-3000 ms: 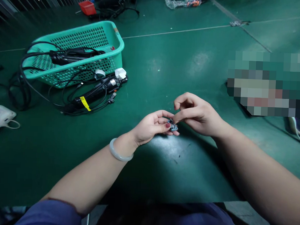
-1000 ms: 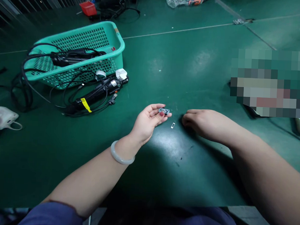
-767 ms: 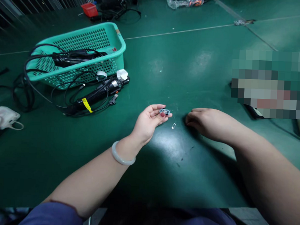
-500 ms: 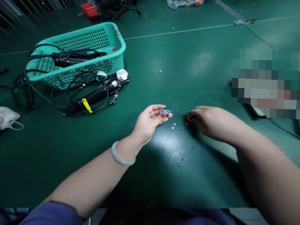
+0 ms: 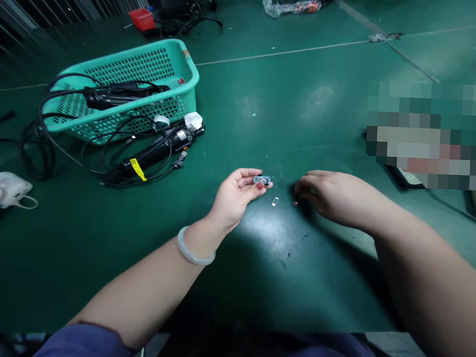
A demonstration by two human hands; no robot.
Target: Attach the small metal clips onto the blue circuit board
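Note:
My left hand (image 5: pixel 232 198) pinches a small clear rectangular piece (image 5: pixel 262 180) between thumb and fingers, a little above the green tabletop (image 5: pixel 233 283). Just right of and below its fingertips lies a tiny white rectangular frame (image 5: pixel 275 201) on the table. My right hand (image 5: pixel 326 193) is low over the table with its fingers curled down and closed; its fingertips are in shadow, and what they hold, if anything, is hidden. Close below those fingertips is a tiny reddish-brown piece (image 5: pixel 295 203); whether they touch it I cannot tell.
A green mesh basket (image 5: pixel 192 95) with black corded tools stands at the left. In front of it lies a black corded tool (image 5: pixel 154 149) with a yellow tag. A white device (image 5: pixel 11 187) sits far left, a red bin (image 5: pixel 142 19) at the back. The right side is partly pixelated.
My right hand has shifted very slightly, and the reddish-brown piece shows more clearly below its fingertips. The clear piece in my left hand is turned slightly. The whole view has moved a little.

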